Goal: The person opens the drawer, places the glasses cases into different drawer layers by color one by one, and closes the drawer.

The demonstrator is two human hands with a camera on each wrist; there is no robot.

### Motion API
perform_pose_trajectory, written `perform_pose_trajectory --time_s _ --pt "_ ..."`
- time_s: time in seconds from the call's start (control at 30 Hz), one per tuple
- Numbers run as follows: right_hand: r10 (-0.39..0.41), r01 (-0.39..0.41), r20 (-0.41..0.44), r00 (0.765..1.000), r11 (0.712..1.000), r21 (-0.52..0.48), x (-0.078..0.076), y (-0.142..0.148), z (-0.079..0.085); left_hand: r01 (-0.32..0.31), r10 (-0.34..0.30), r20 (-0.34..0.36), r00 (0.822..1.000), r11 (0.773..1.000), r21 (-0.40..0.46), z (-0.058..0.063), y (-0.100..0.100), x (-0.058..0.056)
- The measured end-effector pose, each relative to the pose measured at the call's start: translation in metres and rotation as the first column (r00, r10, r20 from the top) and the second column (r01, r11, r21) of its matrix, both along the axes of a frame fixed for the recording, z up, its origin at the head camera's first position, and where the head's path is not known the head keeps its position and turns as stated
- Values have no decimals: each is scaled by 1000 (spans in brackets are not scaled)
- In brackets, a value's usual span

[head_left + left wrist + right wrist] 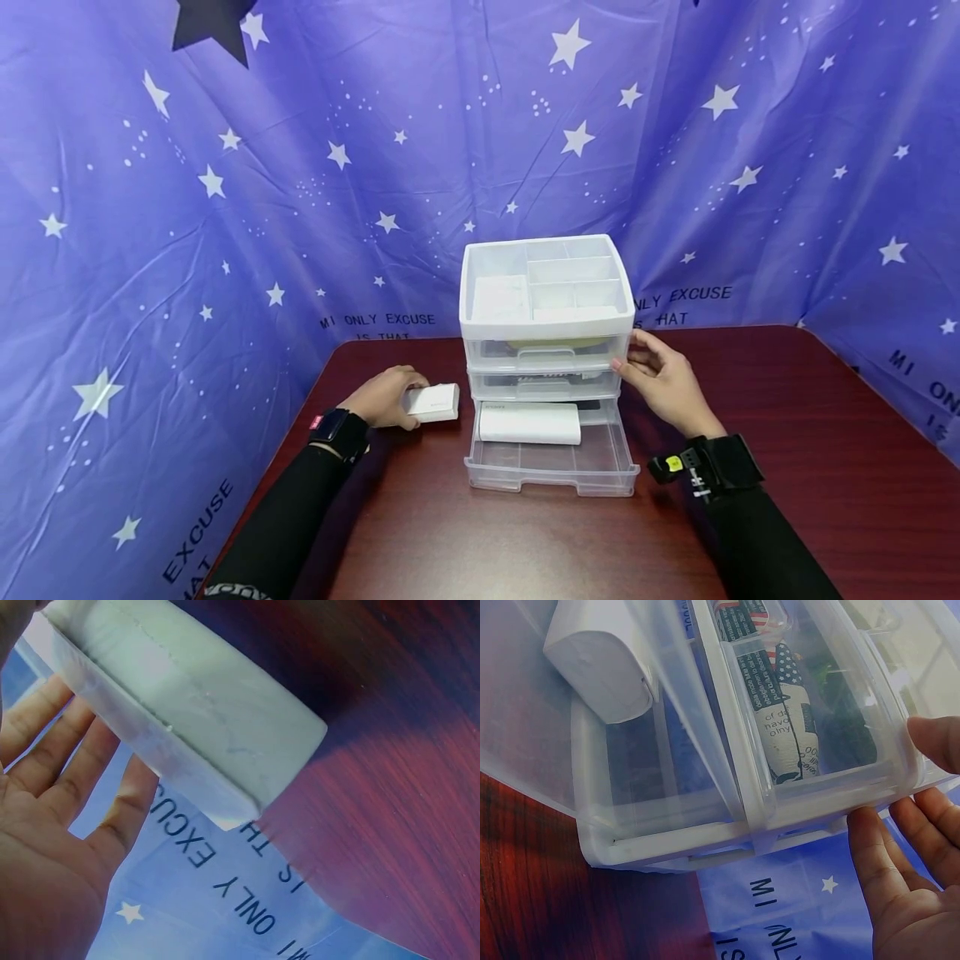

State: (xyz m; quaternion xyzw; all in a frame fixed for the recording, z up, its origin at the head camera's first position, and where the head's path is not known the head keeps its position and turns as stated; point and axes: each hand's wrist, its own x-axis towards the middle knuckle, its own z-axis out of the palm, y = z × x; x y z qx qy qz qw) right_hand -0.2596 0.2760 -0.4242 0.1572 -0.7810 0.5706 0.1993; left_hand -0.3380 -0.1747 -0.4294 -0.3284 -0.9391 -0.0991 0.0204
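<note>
My left hand (386, 397) grips a small white box (437, 402) close to the table, left of a plastic drawer unit (547, 327). The left wrist view shows this white box (217, 697) with fingers along one side. The unit's bottom drawer (551, 478) is pulled out toward me, and a longer white box (529, 424) lies in its back left part. My right hand (666, 385) holds the unit's right side by the upper drawers, thumb at the front corner and fingers on the side wall. The two upper drawers are closed.
A patterned printed item (791, 727) shows through a closed drawer in the right wrist view. The unit's top has a white compartment tray (576, 271). Behind the dark red table (787, 433) hangs a blue star-printed curtain (450, 183).
</note>
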Motion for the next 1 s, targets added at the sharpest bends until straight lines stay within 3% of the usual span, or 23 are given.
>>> perform_pose_trajectory --time_s 0.43,0.67,1.0 --pt "-3 3 3 1000 1000 -13 -3 1 -1 146 -142 -63 988 987 65 25 6 29" --pt "-5 5 0 1000 1000 -13 -1 0 1 220 -215 -50 975 964 152 37 17 44" --pt "-7 7 -9 1000 1000 -10 -2 0 0 292 -288 -49 956 928 230 45 40 53"
